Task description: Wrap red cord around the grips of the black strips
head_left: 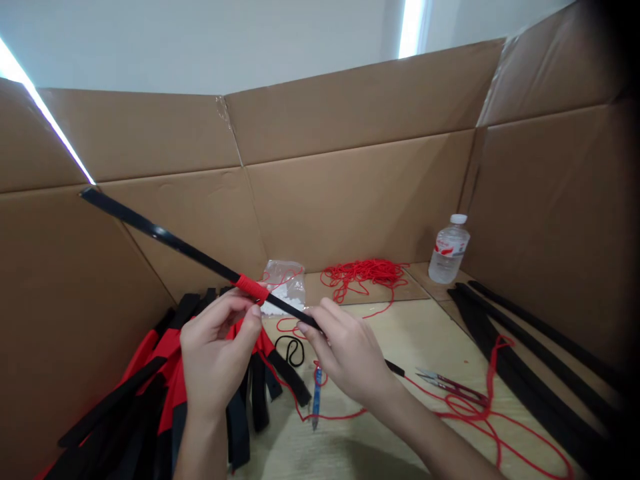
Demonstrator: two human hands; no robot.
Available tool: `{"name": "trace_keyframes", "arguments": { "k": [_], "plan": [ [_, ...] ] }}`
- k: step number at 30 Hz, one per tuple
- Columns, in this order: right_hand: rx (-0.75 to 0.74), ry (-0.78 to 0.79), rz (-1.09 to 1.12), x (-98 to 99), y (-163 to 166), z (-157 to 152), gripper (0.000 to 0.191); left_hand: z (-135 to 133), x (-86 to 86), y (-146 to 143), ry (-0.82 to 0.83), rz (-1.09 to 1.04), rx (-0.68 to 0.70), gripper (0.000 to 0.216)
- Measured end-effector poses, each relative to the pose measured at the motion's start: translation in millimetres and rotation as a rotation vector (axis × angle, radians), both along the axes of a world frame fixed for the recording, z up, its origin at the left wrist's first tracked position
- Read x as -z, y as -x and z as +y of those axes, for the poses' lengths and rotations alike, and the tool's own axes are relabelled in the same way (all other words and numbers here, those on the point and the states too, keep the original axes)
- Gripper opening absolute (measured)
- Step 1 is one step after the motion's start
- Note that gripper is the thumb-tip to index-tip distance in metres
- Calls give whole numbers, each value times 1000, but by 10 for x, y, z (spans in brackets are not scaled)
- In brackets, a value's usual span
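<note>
A long flat black strip (190,250) slants across the view, with a band of red cord (251,288) wound tightly round its middle. My left hand (220,340) pinches the red cord at the lower edge of that band, thumb against fingers. To the right, my right hand (345,347) grips the bare black part of the strip, whose lower end shows beyond the wrist. From the left hand a loose red cord trails down past a blue pen (317,393) and over to the right side of the table.
Many black strips with red wrapping (170,373) are heaped at left. Behind lie a clear bag (287,287) of white pieces and a red cord tangle (367,275). A water bottle (450,250), thread snips (455,387) and more black strips (530,360) are at right. Cardboard walls (350,200) surround the table.
</note>
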State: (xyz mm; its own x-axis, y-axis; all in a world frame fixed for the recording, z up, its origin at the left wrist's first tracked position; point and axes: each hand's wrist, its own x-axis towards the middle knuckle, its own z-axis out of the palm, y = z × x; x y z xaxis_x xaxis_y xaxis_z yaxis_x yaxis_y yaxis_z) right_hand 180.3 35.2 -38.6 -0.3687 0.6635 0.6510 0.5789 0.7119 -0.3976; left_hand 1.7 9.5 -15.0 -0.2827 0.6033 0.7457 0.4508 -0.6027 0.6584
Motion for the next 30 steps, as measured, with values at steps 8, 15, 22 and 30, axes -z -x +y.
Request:
{"name": "trace_keyframes", "arguments": {
  "k": [8,15,22,30],
  "plan": [
    [-151,146,81,-30,-17,-4,32,-53,-96,-29,-96,110,-48,14],
    [-334,287,212,-67,-53,0,34,-98,-140,-39,-74,92,17,18],
    [-706,804,383,-94,-58,-5,37,-94,-67,46,26,-84,247,15],
    [-541,788,526,-95,5,-60,32,-73,-110,-4,-37,-85,199,17]
  ]
}}
